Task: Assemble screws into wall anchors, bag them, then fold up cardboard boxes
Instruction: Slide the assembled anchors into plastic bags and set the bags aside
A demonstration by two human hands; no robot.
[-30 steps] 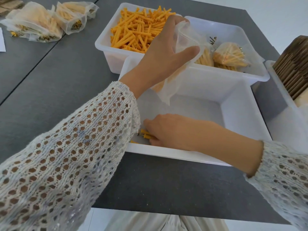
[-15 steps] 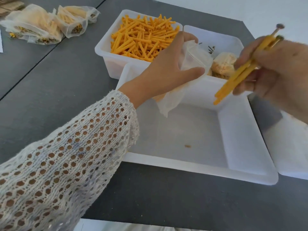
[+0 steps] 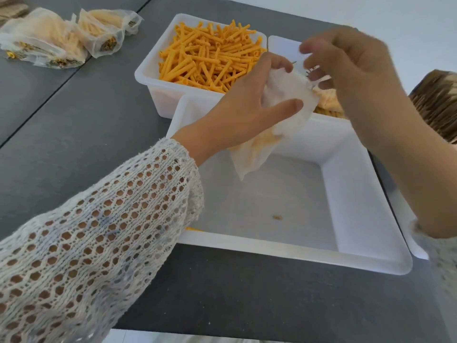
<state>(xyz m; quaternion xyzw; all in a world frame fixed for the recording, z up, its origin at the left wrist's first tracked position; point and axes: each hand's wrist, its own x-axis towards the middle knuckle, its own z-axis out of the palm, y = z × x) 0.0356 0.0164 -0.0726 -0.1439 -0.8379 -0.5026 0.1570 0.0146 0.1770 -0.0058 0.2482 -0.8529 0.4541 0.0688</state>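
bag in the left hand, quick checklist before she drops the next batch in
1. Left hand grips the bag: ok.
2. Bag mouth held open: cannot tell, right hand blurs it.
3. Right hand holding anchors: cannot tell.
4. Bag hangs over the near bin: ok.
5. Near bin cleared of assembled pieces: not ok, one small piece remains.
6. Loose anchors stocked in the far bin: ok.
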